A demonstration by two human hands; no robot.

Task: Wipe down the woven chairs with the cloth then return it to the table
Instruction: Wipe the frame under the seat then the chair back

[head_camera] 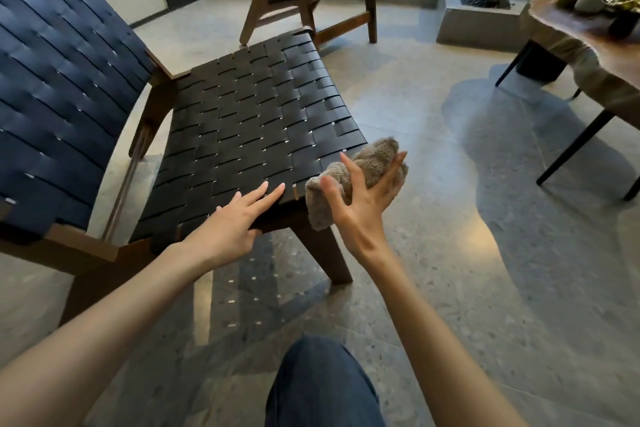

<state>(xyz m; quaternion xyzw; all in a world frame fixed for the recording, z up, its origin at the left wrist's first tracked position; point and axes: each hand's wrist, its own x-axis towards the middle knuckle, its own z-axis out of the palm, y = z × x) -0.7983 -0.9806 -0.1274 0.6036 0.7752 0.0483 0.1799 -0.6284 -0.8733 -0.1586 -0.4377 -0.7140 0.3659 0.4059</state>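
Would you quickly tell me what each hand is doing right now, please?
Left hand: open, straight fingers resting on the front edge of the near chair's woven seat.
Right hand: holding the bunched cloth.

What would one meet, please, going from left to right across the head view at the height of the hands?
Backrest of the near woven chair → left hand, its fingers on the seat's front edge → cloth → table.
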